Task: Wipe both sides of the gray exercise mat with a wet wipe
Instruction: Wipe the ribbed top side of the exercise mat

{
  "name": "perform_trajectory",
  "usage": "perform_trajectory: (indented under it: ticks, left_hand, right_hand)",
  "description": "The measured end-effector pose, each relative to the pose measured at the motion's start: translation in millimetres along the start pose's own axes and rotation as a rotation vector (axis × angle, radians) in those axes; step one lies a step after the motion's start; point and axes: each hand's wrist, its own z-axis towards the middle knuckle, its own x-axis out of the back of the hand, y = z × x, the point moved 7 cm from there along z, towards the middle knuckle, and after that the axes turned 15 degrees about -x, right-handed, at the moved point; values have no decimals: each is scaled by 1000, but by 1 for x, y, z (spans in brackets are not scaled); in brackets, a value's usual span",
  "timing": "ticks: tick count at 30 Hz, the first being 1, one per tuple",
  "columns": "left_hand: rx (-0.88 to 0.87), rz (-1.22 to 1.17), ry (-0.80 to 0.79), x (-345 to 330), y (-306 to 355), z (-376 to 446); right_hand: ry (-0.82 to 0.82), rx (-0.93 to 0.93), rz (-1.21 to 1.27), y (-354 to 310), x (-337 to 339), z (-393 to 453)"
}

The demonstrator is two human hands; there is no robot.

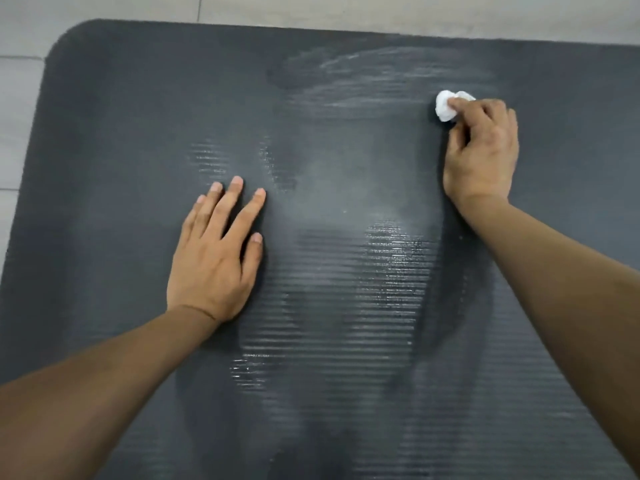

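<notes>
Both forearms reach in from the near edge, bare, stretched out over the gray exercise mat. Start at the fingers of the right hand: they're curled round a crumpled white wet wipe, pinching it and pressing it down onto the mat, out toward the mat's far right. A bit of the wipe pokes out beyond the fingertips; the rest of it sits tucked under them. Knuckles are bent, wrist angled back toward the camera.

Over to the left hand: fingers straight and slightly spread, palm flat on the mat, holding nothing, just resting its weight near the mat's middle, left of centre. Thumb lies alongside, pointing up the mat.

Between the two hands the mat shows shiny damp streaks across its ribbed surface, running down the centre toward the near edge. More pale smeared arcs sweep across near the mat's far edge, just left of the wipe. Another small glistening patch sits just beyond the left fingertips.

Mat itself lies flat on a pale tiled floor, its rounded far-left corner in plain sight, floor showing beyond the mat's far edge and along its left side
</notes>
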Motion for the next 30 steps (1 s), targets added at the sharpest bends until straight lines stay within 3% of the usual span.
perform_trajectory:
  ticks: [5,10,14,16,19,25,28,30]
  left_hand:
    - [-18,-9,58,1,-3,-3]
    - [-39,-3,57,1,0,-2]
    - [-40,-21,61,1,-2,-2]
    - [-44,-30,72,1,-2,0]
    - [-53,-13,71,0,-2,1]
    - [-43,13,79,-1,-3,-2]
    - [-39,11,80,0,-2,-1]
    - [-32,-11,70,1,-3,0]
  right_hand:
    - [11,-18,-58,-3,-1,-1]
    - [-10,-269,-19,-54,-15,-21]
    - [-216,47,102,-189,-71,-83]
    - [-302,152,73,-207,-89,-95]
    - [-376,254,46,-166,-74,-78]
    - [-43,-303,-223,24,45,-10]
    - [61,-386,-154,-8,28,-22]
    - [-55,-185,-74,-81,-15,-45]
